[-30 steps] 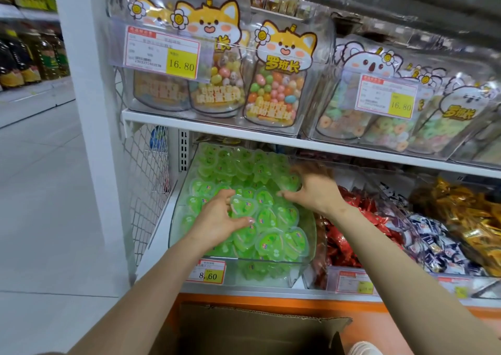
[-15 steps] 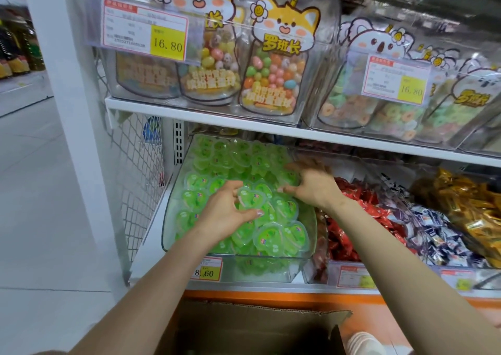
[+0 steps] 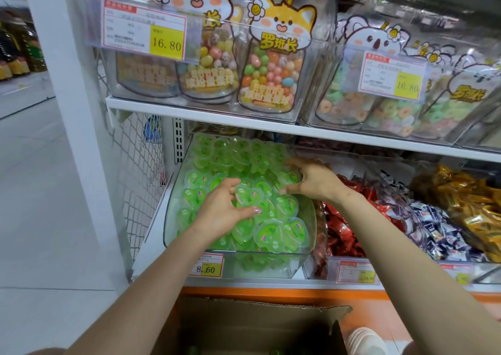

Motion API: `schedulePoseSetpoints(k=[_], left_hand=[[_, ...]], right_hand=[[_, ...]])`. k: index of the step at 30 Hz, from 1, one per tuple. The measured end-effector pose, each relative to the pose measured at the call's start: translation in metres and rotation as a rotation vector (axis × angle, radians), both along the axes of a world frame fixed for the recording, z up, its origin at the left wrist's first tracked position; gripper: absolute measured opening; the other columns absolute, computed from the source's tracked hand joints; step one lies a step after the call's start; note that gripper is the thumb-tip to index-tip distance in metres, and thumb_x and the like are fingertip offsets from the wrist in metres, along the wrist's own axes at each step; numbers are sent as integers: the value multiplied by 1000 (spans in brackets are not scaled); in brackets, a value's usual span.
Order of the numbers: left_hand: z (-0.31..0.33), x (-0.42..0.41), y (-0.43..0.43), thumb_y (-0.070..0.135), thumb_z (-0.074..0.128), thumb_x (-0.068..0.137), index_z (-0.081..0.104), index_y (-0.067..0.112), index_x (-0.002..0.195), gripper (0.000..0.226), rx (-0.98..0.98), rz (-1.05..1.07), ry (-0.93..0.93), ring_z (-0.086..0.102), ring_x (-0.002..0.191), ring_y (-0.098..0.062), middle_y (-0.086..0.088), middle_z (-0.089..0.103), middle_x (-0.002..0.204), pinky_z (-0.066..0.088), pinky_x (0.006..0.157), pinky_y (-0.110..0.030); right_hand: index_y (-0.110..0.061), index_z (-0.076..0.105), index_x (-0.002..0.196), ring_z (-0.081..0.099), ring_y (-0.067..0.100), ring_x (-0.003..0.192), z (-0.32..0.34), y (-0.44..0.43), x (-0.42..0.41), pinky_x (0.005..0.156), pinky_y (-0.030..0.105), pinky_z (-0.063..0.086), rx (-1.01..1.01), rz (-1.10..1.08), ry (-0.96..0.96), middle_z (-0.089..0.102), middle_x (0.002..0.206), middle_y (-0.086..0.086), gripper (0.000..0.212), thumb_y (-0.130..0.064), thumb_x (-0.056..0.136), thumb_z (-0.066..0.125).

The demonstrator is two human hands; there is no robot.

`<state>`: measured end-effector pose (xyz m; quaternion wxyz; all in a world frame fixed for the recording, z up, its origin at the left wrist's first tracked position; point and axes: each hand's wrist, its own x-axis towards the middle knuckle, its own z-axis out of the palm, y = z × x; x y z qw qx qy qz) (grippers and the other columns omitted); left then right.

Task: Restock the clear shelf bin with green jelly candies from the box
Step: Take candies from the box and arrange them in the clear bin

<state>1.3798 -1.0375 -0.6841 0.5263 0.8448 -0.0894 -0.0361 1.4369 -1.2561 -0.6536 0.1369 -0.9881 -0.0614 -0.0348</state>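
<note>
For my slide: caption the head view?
Left hand and right hand arrange green jelly candies in the clear bin above a box.

Pretty obviously a supermarket candy aisle: white shelves (image 3: 271,127) lined with clear bins (image 3: 169,219) of wrapped sweets, with red and yellow price tags reading 16.80 (image 3: 145,32) and 8.60 (image 3: 207,265). Off to the left there's shiny tiled floor (image 3: 40,219) and another rack of bottles (image 3: 16,56).

Both bare forearms are reaching forward, converging from the lower edge. The left hand (image 3: 222,208) is pinching one green jelly candy (image 3: 248,196) between curled fingers and thumb (thumb lowermost); the right hand (image 3: 311,178), palm down, is spreading loosely bent fingers.
</note>
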Motion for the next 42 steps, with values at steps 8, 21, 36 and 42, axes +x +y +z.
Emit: schedulePoseSetpoints(k=[8,21,36,42], left_hand=[[3,-3,6,22,77,75,37,11,139,76,-5,8,-7,55,116,-26,-12,45,136,41,98,-30],[4,-4,3,26,76,75,35,13,140,77,16,1,-25,55,115,-23,-9,45,136,41,99,-30],[2,-1,-6,26,77,74,38,16,139,76,15,6,-58,56,112,-20,-7,49,131,45,94,-28],[0,5,-5,26,76,75,36,16,139,76,3,-2,-50,55,114,-19,-6,47,132,45,91,-23]], right_hand=[[-18,51,128,55,22,114,-6,3,7,99,37,43,155,-45,-88,63,121,4,77,-34,61,86],[-30,53,130,36,25,132,-12,2,7,109,42,30,-109,-52,-112,43,142,1,69,-58,69,71],[-31,35,143,16,12,143,-8,9,26,117,45,-1,-172,124,-65,26,154,-8,65,-57,86,51],[-31,43,138,24,7,141,-5,0,33,114,39,-14,-111,147,9,33,150,-10,56,-55,88,48]])
